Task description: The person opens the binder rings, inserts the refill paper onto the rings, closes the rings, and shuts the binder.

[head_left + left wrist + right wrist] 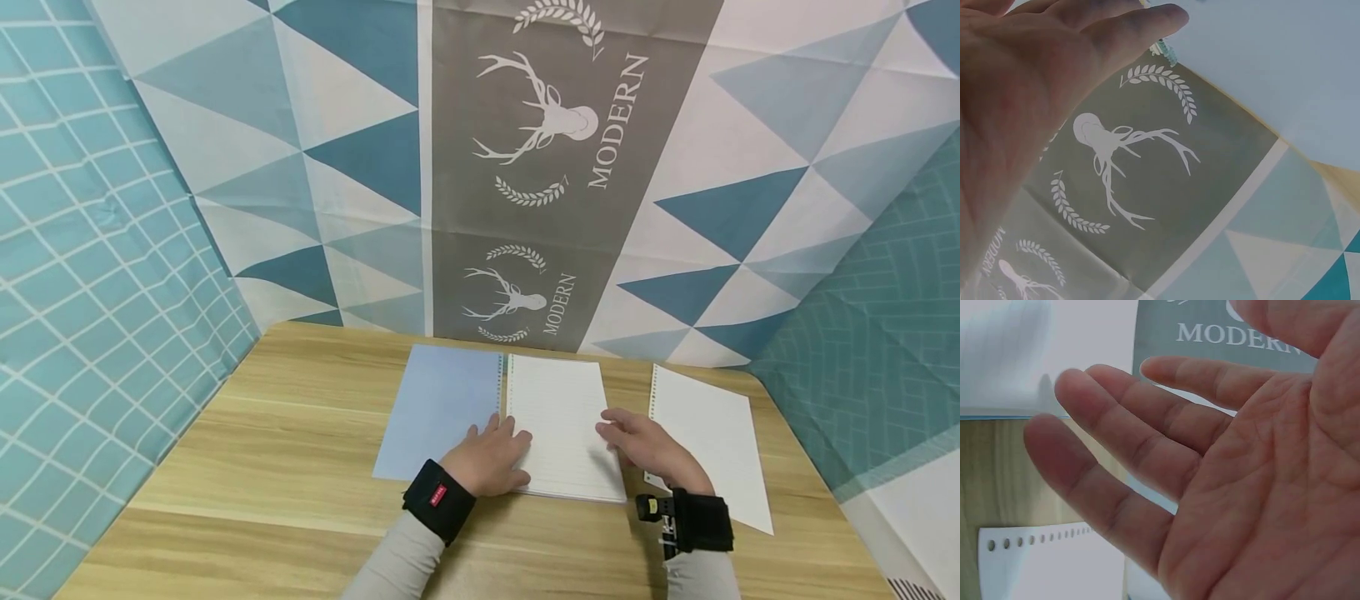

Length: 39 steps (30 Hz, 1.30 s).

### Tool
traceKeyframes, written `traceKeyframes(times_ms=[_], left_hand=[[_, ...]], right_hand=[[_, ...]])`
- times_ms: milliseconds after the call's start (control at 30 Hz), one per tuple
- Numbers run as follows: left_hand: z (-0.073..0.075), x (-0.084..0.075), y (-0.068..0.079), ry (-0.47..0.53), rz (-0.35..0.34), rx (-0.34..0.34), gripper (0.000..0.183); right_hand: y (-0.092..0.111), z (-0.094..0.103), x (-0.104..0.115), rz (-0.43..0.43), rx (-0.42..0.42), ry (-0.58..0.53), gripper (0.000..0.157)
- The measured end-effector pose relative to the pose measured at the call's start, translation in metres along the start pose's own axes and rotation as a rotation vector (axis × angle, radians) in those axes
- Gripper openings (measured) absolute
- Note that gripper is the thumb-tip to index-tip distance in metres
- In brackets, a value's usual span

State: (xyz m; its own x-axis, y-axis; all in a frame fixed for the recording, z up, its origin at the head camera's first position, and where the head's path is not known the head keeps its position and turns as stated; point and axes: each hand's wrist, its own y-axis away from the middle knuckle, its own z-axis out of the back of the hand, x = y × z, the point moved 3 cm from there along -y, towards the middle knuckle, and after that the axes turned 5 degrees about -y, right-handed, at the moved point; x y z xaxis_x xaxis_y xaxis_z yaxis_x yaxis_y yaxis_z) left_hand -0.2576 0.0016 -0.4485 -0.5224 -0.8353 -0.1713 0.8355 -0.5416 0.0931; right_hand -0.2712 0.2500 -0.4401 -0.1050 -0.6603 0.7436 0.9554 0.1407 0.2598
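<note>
A loose-leaf notebook lies spread on the table, its pale blue cover to the left and its stack of white lined pages to the right of the ring binding. Across the binding's lower part rests my left hand, fingers spread toward the pages. My right hand is by the right edge of the pages, with nothing in its grasp. In the right wrist view its fingers extend apart, only slightly bent. A loose sheet with punched holes lies partly beneath that hand and wrist.
The wooden table meets a patterned backdrop at its far edge. Tile-print cloth hangs at the left, and green cloth at the right. A small camera sits on the right wrist strap.
</note>
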Motion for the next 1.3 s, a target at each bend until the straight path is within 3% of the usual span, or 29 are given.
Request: traceKeyframes(times_ms=[267, 500, 933, 1300], left_hand=[[0.009, 0.0, -0.002, 0.021, 0.003, -0.043, 0.059], [0.019, 0.001, -0.003, 0.029, -0.016, -0.113, 0.064], [0.029, 0.005, 0.001, 0.06, -0.019, -0.187, 0.066], [0.033, -0.002, 0.001, 0.007, -0.033, -0.203, 0.066]], right_hand=[[-0.001, -0.001, 0.006, 0.08, 0.02, 0.038, 0.07], [0.0, 0.003, 0.017, 0.135, 0.005, -0.002, 0.081], [0.005, 0.006, 0.028, 0.178, -0.1, 0.026, 0.078], [0.009, 0.004, 0.032, 0.231, -0.112, 0.024, 0.073]])
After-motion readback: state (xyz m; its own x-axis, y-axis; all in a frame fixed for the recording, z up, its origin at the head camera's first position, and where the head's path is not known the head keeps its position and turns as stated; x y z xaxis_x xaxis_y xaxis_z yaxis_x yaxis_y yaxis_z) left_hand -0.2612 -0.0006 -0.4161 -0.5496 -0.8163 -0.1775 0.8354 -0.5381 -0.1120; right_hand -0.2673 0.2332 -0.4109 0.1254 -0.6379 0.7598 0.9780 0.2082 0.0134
